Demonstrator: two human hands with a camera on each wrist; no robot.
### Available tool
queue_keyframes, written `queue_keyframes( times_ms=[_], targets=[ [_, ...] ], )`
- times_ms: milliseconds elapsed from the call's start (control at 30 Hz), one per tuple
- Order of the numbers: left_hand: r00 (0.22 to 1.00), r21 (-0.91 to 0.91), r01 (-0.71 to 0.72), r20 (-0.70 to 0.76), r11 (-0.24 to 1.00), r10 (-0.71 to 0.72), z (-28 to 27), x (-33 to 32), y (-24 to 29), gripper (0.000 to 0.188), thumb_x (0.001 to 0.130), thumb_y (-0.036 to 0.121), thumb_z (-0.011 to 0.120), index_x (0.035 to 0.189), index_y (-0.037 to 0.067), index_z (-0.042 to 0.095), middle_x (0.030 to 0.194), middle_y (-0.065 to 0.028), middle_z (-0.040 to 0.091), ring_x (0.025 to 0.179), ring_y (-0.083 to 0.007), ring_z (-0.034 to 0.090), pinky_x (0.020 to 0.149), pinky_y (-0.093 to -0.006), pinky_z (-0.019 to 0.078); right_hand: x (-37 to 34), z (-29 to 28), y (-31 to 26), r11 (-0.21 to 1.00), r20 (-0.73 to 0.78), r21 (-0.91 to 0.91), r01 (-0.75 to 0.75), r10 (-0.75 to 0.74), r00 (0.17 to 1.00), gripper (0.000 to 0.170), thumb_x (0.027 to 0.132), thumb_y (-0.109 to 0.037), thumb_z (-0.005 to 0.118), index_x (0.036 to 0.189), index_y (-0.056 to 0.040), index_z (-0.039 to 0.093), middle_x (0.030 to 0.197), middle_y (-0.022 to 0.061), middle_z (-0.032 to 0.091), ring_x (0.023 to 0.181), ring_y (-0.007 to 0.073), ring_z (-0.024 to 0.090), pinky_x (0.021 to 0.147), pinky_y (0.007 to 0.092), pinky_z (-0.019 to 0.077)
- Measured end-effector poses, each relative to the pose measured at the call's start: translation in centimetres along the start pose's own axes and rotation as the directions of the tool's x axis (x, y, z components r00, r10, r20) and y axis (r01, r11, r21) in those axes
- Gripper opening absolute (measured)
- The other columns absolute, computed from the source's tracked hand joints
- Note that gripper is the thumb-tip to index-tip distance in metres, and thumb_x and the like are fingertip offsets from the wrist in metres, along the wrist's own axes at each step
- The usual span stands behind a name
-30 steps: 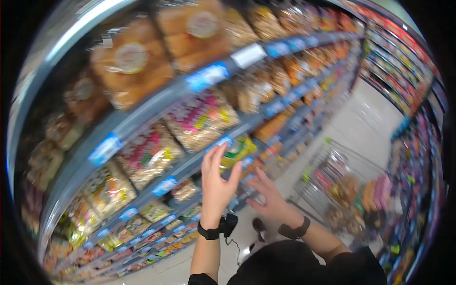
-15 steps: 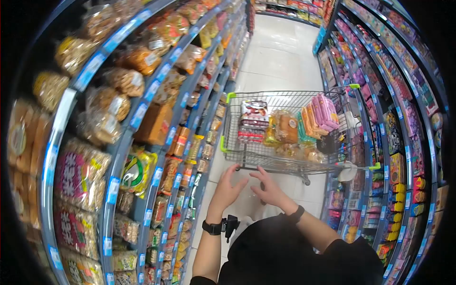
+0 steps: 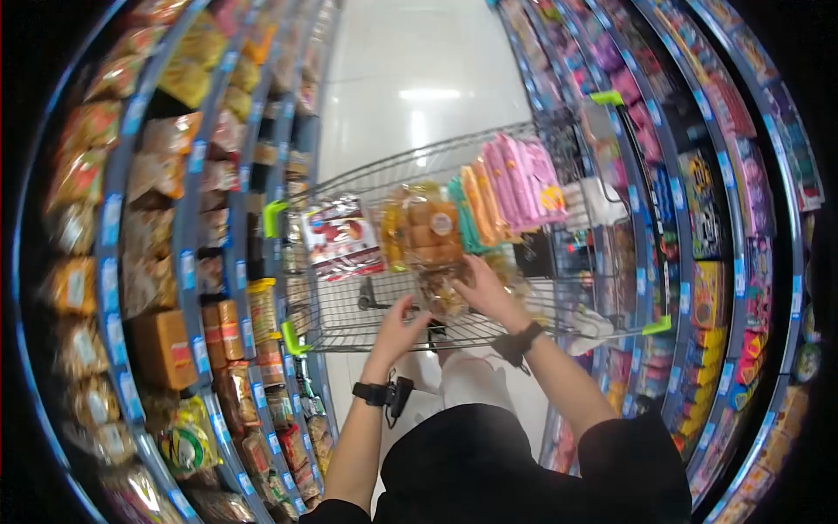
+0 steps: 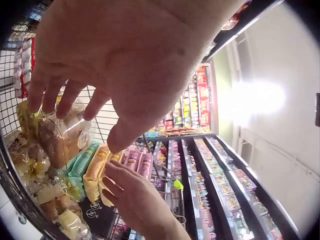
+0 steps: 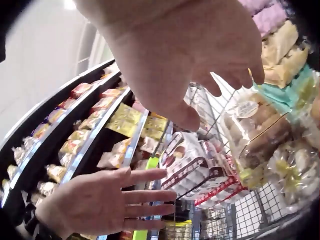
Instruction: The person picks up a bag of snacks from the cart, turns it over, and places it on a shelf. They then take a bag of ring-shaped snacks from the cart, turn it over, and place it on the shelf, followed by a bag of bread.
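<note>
Both hands are held over the near side of a wire shopping cart [image 3: 349, 325]. My left hand [image 3: 401, 330] hovers by its near rim with nothing in its grasp. My right hand [image 3: 487, 293] reaches over the rim, its fingertips overlapping clear bags of baked goods [image 3: 441, 293]. In the wrist views the fingers look relaxed or straight. Farther in sits a clear bag of bread rolls [image 3: 432, 231]. To its left are white, brown and red multipacks [image 3: 343, 240]; to its right, green [image 3: 464, 218], orange [image 3: 484, 210] and pink packs [image 3: 519, 179].
Snack shelves [image 3: 113, 288] line the left of the aisle, with a yellow-green bag [image 3: 186, 444] near the front. Shelves of colourful goods [image 3: 707, 297] run close along the cart's right end. Pale shiny floor [image 3: 410, 52] stretches beyond the cart.
The view swung from the left snack shelf to the aisle, and the cart is now close below the hands. The right hand has come over the goods in it.
</note>
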State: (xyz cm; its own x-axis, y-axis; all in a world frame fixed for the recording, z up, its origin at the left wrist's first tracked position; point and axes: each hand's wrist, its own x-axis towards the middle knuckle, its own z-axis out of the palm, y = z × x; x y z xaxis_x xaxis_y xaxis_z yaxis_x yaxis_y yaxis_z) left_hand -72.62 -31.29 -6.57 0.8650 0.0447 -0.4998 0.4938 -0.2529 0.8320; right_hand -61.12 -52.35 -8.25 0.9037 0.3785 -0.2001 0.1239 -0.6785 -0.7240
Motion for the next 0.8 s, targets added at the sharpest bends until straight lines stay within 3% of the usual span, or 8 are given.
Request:
queue_keyframes(
  times_ms=[100,167,267,400,433,567,633,800],
  targets=[
    [0.996,-0.098,0.043,-0.077,0.994,-0.051,0.7,5.2,-0.9,0.065,0.085,0.036,0.073,0.133,-0.001,0.051,0.124,-0.0229,0.059,0.114,-0.0307,0.058,0.096,-0.0388,0.0468,4.3,-2.2,2.5,0.982,0.16,0.159,-0.104,0.078,0.984,0.066,0.089,-0.032,0.066,0.138,0.0051,0.044,0.14,0.0246,0.049,0.13,0.0348,0.048,0.109,0.0409,0.0374],
    [0.98,-0.13,0.137,-0.126,0.982,-0.154,0.5,8.5,-1.6,0.064,0.086,0.035,0.073,0.133,-0.002,0.05,0.126,-0.0234,0.058,0.115,-0.0314,0.058,0.097,-0.0387,0.0463,7.3,-0.4,7.5,0.807,0.287,0.44,-0.394,0.29,0.913,0.06,0.089,-0.031,0.065,0.134,0.0066,0.05,0.133,0.0226,0.057,0.124,0.0317,0.054,0.104,0.0382,0.0412],
    [0.963,-0.128,0.058,-0.254,0.99,-0.09,1.1,14.2,-6.3,0.066,0.086,0.034,0.073,0.135,-0.002,0.049,0.128,-0.023,0.058,0.117,-0.0317,0.057,0.098,-0.0383,0.0455,9.9,2.3,11.4,0.689,0.271,0.537,-0.487,0.405,0.873,0.063,0.091,-0.034,0.064,0.135,0.0074,0.048,0.137,0.021,0.055,0.125,0.0279,0.053,0.104,0.0362,0.041],
    [0.909,-0.116,0.101,-0.393,0.988,-0.139,2.5,19.1,-8.7,0.089,0.079,0.046,0.078,0.14,-0.007,0.041,0.137,-0.0279,0.05,0.128,-0.0348,0.048,0.106,-0.0394,0.0387,11.1,6.7,13.0,0.789,0.17,0.402,-0.465,0.435,0.884,0.07,0.091,-0.039,0.063,0.139,0.008,0.043,0.14,0.0262,0.049,0.132,0.0342,0.047,0.109,0.0388,0.0371],
    [0.918,-0.145,0.151,-0.345,0.978,-0.193,2.5,19.2,-7.4,0.104,0.074,0.052,0.08,0.143,-0.01,0.033,0.143,-0.029,0.043,0.135,-0.0352,0.042,0.11,-0.0392,0.0341,11.0,7.4,12.7,0.816,0.144,0.378,-0.437,0.415,0.898,0.074,0.089,-0.04,0.064,0.141,0.0078,0.04,0.141,0.0279,0.047,0.134,0.0367,0.045,0.11,0.0401,0.0357],
    [0.95,-0.212,0.153,-0.237,0.965,-0.202,3.4,20.7,-7.6,0.116,0.07,0.052,0.083,0.147,-0.01,0.024,0.146,-0.0292,0.038,0.136,-0.0355,0.041,0.111,-0.0383,0.0337,10.5,9.4,12.0,0.825,0.142,0.335,-0.455,0.433,0.89,0.086,0.086,-0.039,0.068,0.146,0.0088,0.029,0.146,0.0301,0.039,0.137,0.0374,0.04,0.112,0.0396,0.0333],
    [0.956,-0.19,0.138,-0.232,0.972,-0.181,3.4,21.1,-7.6,0.115,0.069,0.051,0.084,0.146,-0.011,0.026,0.144,-0.0292,0.041,0.134,-0.0356,0.042,0.11,-0.0386,0.0354,10.6,9.9,12.2,0.789,0.258,0.372,-0.489,0.419,0.871,0.092,0.084,-0.039,0.07,0.148,0.0089,0.025,0.148,0.0305,0.036,0.14,0.0375,0.035,0.114,0.0396,0.031],
    [0.965,-0.204,0.233,-0.07,0.951,-0.252,2.6,20.9,-7.0,0.107,0.066,0.047,0.088,0.138,-0.01,0.034,0.134,-0.026,0.048,0.125,-0.0315,0.05,0.103,-0.0377,0.0427,10.2,10.3,13.0,0.76,0.24,0.414,-0.501,0.439,0.866,0.097,0.08,-0.043,0.074,0.147,0.0087,0.027,0.148,0.0303,0.036,0.139,0.0372,0.037,0.114,0.041,0.0313]
  ],
)
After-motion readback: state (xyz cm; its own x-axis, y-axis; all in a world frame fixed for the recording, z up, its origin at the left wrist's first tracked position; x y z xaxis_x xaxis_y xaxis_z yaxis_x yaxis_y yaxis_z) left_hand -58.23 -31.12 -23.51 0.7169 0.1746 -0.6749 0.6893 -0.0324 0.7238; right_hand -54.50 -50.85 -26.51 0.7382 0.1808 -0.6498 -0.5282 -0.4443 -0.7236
